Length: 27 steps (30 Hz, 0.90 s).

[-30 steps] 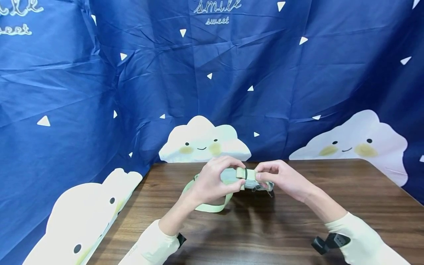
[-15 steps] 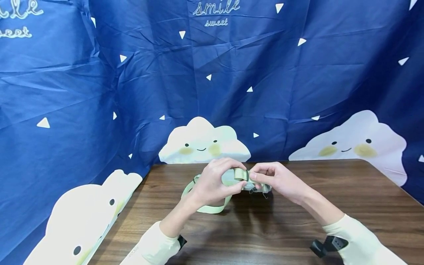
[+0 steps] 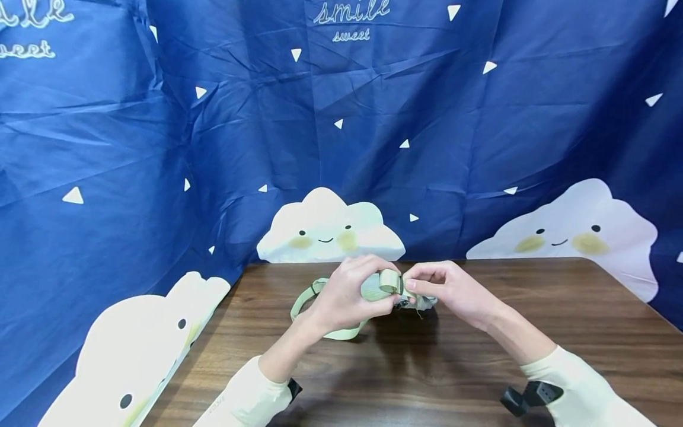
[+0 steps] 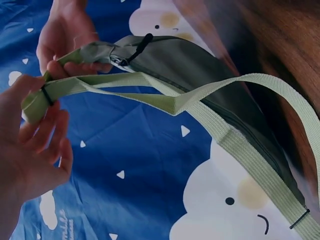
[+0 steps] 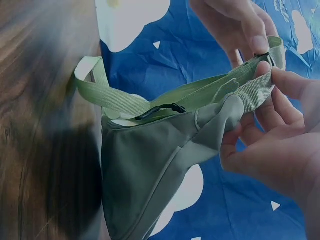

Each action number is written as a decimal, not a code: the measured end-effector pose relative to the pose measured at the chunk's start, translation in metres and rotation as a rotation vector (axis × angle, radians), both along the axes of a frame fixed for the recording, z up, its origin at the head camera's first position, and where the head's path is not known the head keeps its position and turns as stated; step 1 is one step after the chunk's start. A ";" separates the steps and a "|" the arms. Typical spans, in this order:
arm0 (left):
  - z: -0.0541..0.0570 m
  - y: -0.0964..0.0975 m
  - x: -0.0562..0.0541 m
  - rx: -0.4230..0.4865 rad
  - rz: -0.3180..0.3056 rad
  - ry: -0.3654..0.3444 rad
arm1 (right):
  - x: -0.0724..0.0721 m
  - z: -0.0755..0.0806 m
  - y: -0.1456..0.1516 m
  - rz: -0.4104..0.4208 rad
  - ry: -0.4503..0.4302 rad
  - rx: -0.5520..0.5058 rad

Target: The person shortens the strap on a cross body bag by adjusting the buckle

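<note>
A grey-green waist bag [image 5: 145,165] with a black zip pull [image 5: 170,107] hangs at the far part of the table, partly behind my hands. Its light green webbing strap [image 4: 260,157] runs back to a dark slider buckle [image 4: 46,94]. With thumb and fingers, my left hand [image 3: 347,296] pinches the strap at this slider, where the webbing folds into a short round loop [image 3: 388,281]. My right hand [image 3: 453,293] pinches the strap just right of the slider, close to the bag's end. The two hands' fingertips are almost together.
The brown wooden table [image 3: 469,373] lies under the hands. A long strap loop [image 3: 306,296] droops left of the left hand. Behind and at the left hangs a blue curtain [image 3: 240,130] with smiling clouds.
My right hand has moved slightly left, closer to the left hand. The folded webbing at the slider now bulges as a rounder loop. The bag's end has shifted a little left.
</note>
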<state>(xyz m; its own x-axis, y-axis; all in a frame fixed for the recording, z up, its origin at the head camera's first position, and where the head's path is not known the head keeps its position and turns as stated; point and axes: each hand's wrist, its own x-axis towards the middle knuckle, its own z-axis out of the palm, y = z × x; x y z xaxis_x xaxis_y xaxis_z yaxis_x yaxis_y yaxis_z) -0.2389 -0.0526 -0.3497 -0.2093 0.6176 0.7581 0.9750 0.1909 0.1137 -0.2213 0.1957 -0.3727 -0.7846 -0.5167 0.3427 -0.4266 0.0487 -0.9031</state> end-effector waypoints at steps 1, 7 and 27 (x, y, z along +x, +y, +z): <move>0.000 0.001 0.000 0.003 0.000 0.001 | 0.000 0.001 0.000 0.005 -0.008 -0.007; 0.002 -0.001 0.002 0.038 0.030 -0.022 | -0.001 0.000 0.003 0.052 -0.043 -0.035; -0.006 0.002 0.002 -0.064 0.017 -0.027 | 0.004 0.004 -0.002 0.052 -0.090 0.040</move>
